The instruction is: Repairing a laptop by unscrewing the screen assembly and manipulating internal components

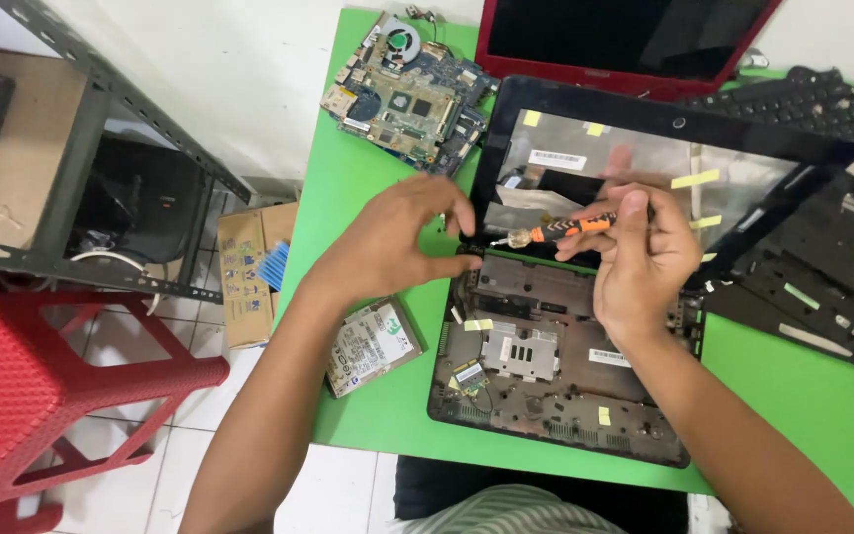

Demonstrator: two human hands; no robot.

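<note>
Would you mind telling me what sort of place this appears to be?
Probably a small laptop repair bench: an opened laptop base on a green table, a bare motherboard, a loose hard drive, and a screwdriver in the right hand.

Matt green table [803,396]. Dull dark plastic laptop base [546,396] with bare metal plate [519,352]. Glossy black bezel [644,114] round silvery foil-like lid back [635,158]. Orange plastic grip, shiny metal tip on screwdriver [555,230]. Paper-labelled metal drive [373,346]. Red glossy plastic stool [42,396]. Rough brown cardboard box [249,267].
</note>
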